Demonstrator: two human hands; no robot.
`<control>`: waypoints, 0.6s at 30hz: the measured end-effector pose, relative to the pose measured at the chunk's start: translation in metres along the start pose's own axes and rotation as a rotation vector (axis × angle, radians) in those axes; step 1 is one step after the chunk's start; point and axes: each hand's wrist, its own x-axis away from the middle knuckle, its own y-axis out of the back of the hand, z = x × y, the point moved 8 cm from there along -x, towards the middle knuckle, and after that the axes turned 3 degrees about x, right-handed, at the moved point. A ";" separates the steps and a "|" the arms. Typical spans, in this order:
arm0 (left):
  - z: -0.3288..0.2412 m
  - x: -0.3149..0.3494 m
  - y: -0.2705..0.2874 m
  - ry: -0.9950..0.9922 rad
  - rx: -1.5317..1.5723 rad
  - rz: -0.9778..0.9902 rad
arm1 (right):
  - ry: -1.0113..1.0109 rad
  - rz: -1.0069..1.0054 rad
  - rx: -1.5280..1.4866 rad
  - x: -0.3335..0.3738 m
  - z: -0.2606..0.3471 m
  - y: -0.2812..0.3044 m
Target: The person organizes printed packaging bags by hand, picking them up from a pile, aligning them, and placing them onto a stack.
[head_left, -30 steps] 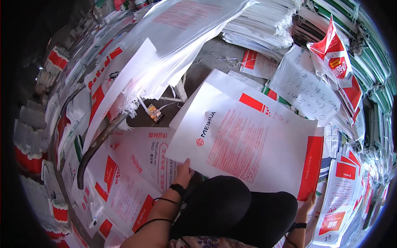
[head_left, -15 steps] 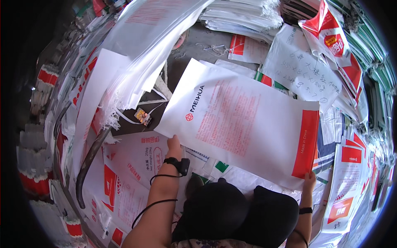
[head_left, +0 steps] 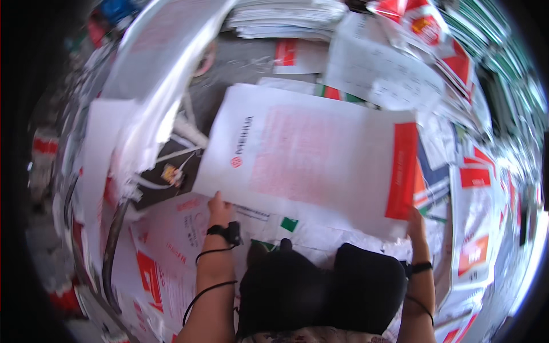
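Observation:
A large white sack (head_left: 354,160) with pale red print and a red band along its right end lies flat between my hands. My left hand (head_left: 220,204) pinches its near left corner. My right hand (head_left: 416,222) is closed on the near right corner, by the red band; its fingers are partly hidden and blurred. Below the sack other white sheets and a small green patch (head_left: 289,223) show. My knees in black (head_left: 291,291) are close to the near edge of the sack.
Stacks of flat white sacks (head_left: 286,20) stand at the back, and green-edged ones (head_left: 477,26) at the far right. A crumpled red-and-white sack (head_left: 426,28) is at the back right. On the left, a long clear-white sheet (head_left: 163,63) hangs beside a dark curved bar (head_left: 111,257).
The sack and both hands have shifted left in the picture, and the sack is turned to lie more level. The whole view has moved too, and it is blurrier. Both hands keep their grip.

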 end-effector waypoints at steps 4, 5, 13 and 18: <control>0.027 0.012 -0.007 0.321 0.729 0.005 | -0.131 -0.028 0.086 0.021 0.041 0.001; 0.046 0.014 -0.001 0.425 0.891 -0.019 | -0.170 -0.009 0.121 0.025 0.060 -0.002; 0.028 0.021 -0.033 0.889 1.091 0.011 | -0.257 -0.096 0.337 0.041 0.073 0.026; 0.041 0.022 -0.025 0.910 1.010 -0.006 | -0.222 0.001 0.415 0.040 0.069 0.016</control>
